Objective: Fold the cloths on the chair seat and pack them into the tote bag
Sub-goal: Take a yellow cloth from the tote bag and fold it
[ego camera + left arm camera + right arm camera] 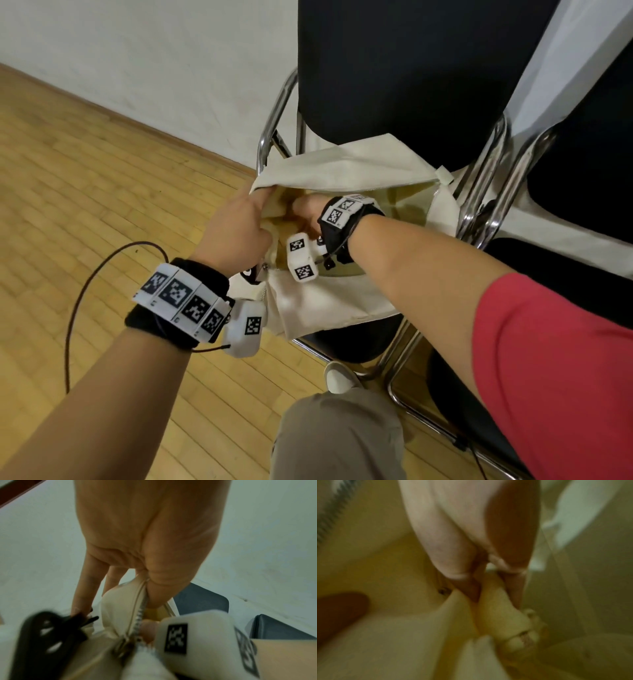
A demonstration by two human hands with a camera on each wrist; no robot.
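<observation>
A cream tote bag (342,164) lies with its mouth wide open on the black chair seat (349,342). My left hand (236,222) grips the bag's left rim and holds it up; in the left wrist view the thumb and fingers of that hand (147,582) pinch the fabric beside the zipper (140,609). My right hand (306,207) reaches inside the bag. The blurred right wrist view has this hand (481,582) pinching a yellowish cloth (493,608) deep in the bag. Most of the cloth is hidden in the head view.
The chair's black backrest (394,68) rises behind the bag, with chrome tubes (270,126) at the sides. A second black chair (582,171) stands close on the right. Wooden floor (85,188) spreads to the left, crossed by a wrist cable (78,301). My knee (339,438) is below the seat.
</observation>
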